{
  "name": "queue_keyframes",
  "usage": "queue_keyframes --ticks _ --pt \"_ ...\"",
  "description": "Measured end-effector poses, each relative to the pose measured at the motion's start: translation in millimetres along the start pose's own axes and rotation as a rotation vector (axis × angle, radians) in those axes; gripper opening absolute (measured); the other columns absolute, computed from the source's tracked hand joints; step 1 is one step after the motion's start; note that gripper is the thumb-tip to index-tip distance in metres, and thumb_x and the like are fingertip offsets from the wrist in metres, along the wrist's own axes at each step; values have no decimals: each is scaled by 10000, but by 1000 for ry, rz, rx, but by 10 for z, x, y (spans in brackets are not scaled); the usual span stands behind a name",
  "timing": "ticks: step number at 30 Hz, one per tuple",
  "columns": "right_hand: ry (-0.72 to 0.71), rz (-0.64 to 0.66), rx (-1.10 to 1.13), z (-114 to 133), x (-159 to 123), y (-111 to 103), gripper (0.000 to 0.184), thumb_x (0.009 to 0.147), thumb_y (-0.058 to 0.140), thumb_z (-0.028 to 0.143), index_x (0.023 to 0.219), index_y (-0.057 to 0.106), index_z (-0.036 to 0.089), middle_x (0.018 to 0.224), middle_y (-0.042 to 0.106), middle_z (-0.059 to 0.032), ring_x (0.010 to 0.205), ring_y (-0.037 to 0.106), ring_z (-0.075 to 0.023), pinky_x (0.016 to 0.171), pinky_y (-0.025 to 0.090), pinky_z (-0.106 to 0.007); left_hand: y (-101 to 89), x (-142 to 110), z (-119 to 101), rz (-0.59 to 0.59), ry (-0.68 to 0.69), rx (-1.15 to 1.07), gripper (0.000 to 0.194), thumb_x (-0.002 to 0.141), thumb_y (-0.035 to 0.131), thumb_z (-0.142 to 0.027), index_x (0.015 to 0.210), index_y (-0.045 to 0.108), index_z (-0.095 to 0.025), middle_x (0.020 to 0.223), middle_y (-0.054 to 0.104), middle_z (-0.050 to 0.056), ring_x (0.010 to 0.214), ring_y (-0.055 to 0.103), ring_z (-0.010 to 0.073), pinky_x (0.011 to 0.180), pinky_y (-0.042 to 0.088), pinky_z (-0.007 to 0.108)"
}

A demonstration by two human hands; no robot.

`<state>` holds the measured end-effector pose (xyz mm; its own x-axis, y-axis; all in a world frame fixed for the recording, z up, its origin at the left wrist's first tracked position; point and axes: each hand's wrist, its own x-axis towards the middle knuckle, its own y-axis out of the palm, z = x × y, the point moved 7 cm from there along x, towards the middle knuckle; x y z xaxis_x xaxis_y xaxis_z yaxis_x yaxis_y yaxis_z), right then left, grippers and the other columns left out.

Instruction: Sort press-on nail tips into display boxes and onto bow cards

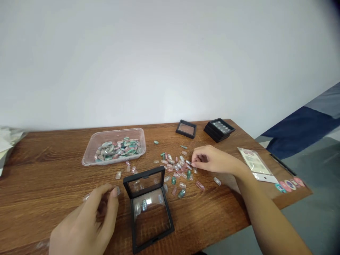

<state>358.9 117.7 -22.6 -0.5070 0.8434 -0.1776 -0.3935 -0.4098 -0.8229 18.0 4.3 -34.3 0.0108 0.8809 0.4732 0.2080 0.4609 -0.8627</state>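
Wooden surface [53, 166], head view: the right hand [212, 160] is nearest the scattered glossy nail tips [177, 170], its grip curled almost closed at their edge, any hold unclear. The left hand [85, 219], half-curled, hovers just beside the open black display case [148, 209], its grip equally unclear.

Loose press-on nails [176, 170] in pink, green and clear finishes lie scattered flat in a heap at centre frame. At lower centre stands an open black-framed display case [148, 224], its clear lid raised upright, a greenish nail showing on its lower panel.
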Motion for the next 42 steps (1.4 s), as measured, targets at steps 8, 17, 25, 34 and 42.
queue_keyframes --ticks 8,17,25,34,42 --pt "-71 24 33 -14 32 4 193 926 648 283 1080 742 214 816 671 -10 701 582 -150 661 440 -266 -6 4 5 14 -20 -23 214 993 476 -429 1059 609 -274 628 717 -49 496 695 169 462 441 258" --pt "7 -5 16 2 38 -13 93 878 703 296 888 704 203 747 660 11 669 583 -148 619 422 -259 -12 7 -9 22 -50 -30 228 1004 449 -435 1050 609 -279 616 706 -55 496 696 180 464 439 269" --pt "-11 -39 -29 51 29 -27 23 863 681 221 859 681 198 795 689 1 710 609 -156 663 442 -272 -16 18 -30 27 -49 -19 237 1004 446 -434 1043 614 -271 672 746 -22 521 705 196 495 453 283" --pt "-70 -111 -137 96 45 -10 100 857 615 147 872 696 203 821 696 -11 717 614 -161 698 452 -284 -66 51 -70 -1 -39 -4 264 1013 413 -436 1009 620 -271 655 749 -22 491 694 190 476 443 279" --pt "-53 -123 -206 89 8 -34 102 868 630 171 939 694 207 927 697 -28 820 635 -185 766 459 -302 -88 82 -106 -11 -18 -9 276 1029 396 -434 1005 612 -264 658 750 -22 496 695 184 482 449 273"
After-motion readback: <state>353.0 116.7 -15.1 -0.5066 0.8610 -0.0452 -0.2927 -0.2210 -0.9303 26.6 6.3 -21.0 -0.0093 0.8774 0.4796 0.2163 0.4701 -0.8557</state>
